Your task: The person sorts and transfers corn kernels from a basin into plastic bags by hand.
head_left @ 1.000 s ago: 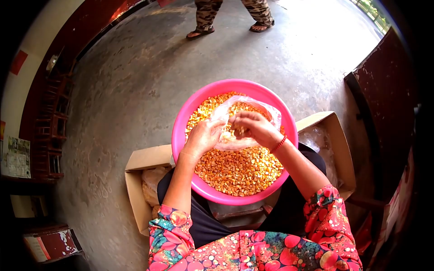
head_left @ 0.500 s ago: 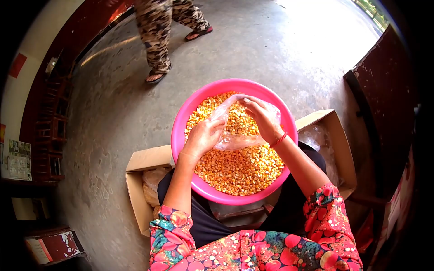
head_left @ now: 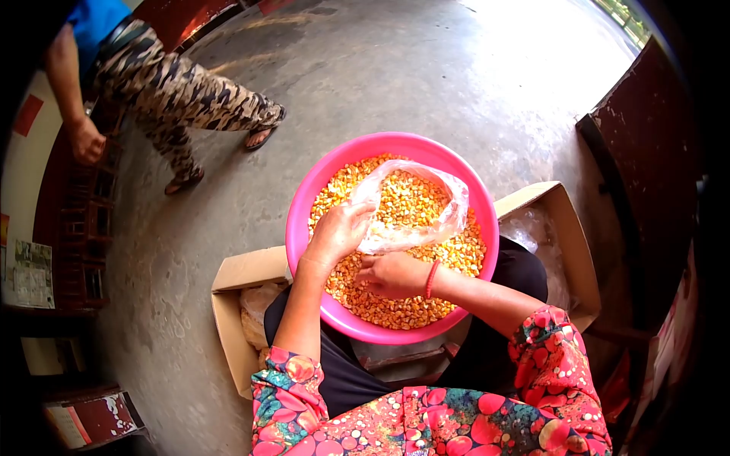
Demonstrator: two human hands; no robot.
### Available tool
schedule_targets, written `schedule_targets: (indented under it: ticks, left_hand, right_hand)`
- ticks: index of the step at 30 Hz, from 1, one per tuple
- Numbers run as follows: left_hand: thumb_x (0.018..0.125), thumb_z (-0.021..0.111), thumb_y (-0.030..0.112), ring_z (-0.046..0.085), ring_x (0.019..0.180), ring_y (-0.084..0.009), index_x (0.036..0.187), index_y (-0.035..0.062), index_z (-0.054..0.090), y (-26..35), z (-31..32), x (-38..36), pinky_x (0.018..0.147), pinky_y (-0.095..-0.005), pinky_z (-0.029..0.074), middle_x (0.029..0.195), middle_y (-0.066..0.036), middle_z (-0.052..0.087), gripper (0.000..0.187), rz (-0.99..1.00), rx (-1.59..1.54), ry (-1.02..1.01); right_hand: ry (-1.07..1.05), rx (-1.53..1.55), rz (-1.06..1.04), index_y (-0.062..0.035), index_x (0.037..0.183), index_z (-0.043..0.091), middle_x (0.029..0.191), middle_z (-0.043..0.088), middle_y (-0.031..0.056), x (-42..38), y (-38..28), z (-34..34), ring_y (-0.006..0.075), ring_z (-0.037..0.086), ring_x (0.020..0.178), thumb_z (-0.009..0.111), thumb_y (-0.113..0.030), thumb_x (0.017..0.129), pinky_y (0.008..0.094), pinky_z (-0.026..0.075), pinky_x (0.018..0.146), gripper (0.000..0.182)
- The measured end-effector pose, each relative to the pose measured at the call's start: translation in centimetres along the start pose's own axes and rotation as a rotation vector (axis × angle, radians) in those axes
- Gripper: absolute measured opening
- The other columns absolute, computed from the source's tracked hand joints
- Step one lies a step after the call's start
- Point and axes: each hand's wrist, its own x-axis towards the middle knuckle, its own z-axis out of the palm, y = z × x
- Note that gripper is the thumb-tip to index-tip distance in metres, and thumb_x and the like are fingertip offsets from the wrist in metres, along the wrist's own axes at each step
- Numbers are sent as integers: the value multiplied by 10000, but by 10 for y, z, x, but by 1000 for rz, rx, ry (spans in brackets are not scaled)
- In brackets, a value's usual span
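A clear plastic bag [head_left: 460, 199] lies with its mouth spread wide in a pink basin [head_left: 299, 220] of yellow corn kernels [head_left: 403, 313]. Kernels show inside the bag's mouth too. My left hand [head_left: 340, 230] pinches the near left part of the bag's rim. Below the bag's near edge, my right hand [head_left: 394, 275] is down in the loose corn with its fingers curled in among the kernels. Its fingertips are partly hidden. A red band [head_left: 432, 279] circles the right wrist.
Cardboard boxes with plastic bags stand on both sides: the left box [head_left: 226, 327] and the right box [head_left: 582, 281]. A person in camouflage trousers [head_left: 205, 95] walks on the concrete floor at upper left. Wooden stools [head_left: 91, 220] line the left wall.
My right hand has left the bag's far rim and come down to the corn at the near side. My left hand stays on the bag. The other person has moved left.
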Motion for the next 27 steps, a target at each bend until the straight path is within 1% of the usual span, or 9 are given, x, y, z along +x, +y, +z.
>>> schedule_targets:
  ticks: [2, 4, 6, 13, 16, 18, 20, 23, 27]
  left_hand:
    - [782, 604, 122, 625, 892, -349, 1030, 108, 679, -1, 1, 1, 804, -415, 500, 937, -198, 645, 259, 6, -5, 4]
    - [782, 603, 125, 626, 887, -350, 1031, 109, 679, 0, -1, 1, 800, -416, 500, 932, -202, 644, 261, 14, -8, 8]
    - [771, 603, 118, 630, 954, -319, 1066, 57, 657, 5, -4, 0, 841, -377, 486, 1011, -187, 652, 306, -62, 0, -66]
    - [770, 600, 124, 625, 971, -322, 1070, 54, 654, 3, -3, 1, 859, -377, 481, 1027, -189, 650, 313, -63, 14, -73]
    - [780, 601, 161, 630, 872, -355, 1045, 111, 675, 0, -1, 0, 792, -416, 502, 927, -209, 645, 280, 11, -11, -7]
    - [775, 606, 138, 624, 969, -326, 1073, 52, 653, 5, -4, 0, 862, -376, 480, 1021, -197, 649, 314, -68, 1, -91]
    - [781, 603, 152, 628, 925, -338, 1059, 80, 664, 4, -2, 0, 833, -393, 491, 978, -202, 648, 294, -30, 6, -56]
    - [789, 598, 165, 630, 888, -349, 1045, 106, 675, 8, -4, 0, 811, -408, 499, 945, -205, 648, 274, -23, 11, -38]
    - [794, 598, 166, 628, 911, -346, 1050, 98, 673, 9, -6, -1, 830, -406, 492, 972, -201, 648, 276, -67, 6, -67]
  right_hand:
    - [-155, -97, 50, -96, 892, 605, 822, 607, 141, 2, -10, 0, 340, 614, 769, 563, -224, 800, 463, 496, 665, 163]
    - [-174, -92, 40, -85, 881, 609, 809, 610, 149, 2, -10, 5, 346, 614, 756, 560, -218, 797, 464, 496, 665, 165]
    - [-193, -87, 32, -75, 870, 613, 796, 614, 156, 2, -7, 7, 352, 614, 744, 558, -212, 793, 465, 497, 665, 167]
    - [-257, 61, 96, -53, 787, 638, 722, 622, 183, 2, 2, 1, 374, 610, 712, 541, -188, 783, 458, 484, 662, 166]
    - [-291, 169, 82, -62, 805, 654, 739, 634, 173, 2, 7, -2, 360, 614, 710, 553, -199, 782, 445, 484, 667, 172]
    - [-324, 239, 88, -68, 820, 663, 747, 639, 170, 2, 11, 1, 353, 616, 709, 559, -204, 780, 439, 484, 674, 176]
    - [-365, 316, 101, -72, 869, 668, 678, 640, 120, 2, 14, 5, 244, 626, 564, 556, -199, 815, 366, 503, 531, 178]
    - [-528, 466, 268, -74, 880, 665, 634, 627, 84, 3, 2, -13, 177, 612, 513, 559, -207, 834, 319, 498, 476, 176]
    - [-491, 559, 345, -75, 881, 665, 632, 628, 75, 5, -4, -24, 164, 612, 513, 571, -215, 836, 306, 501, 482, 174]
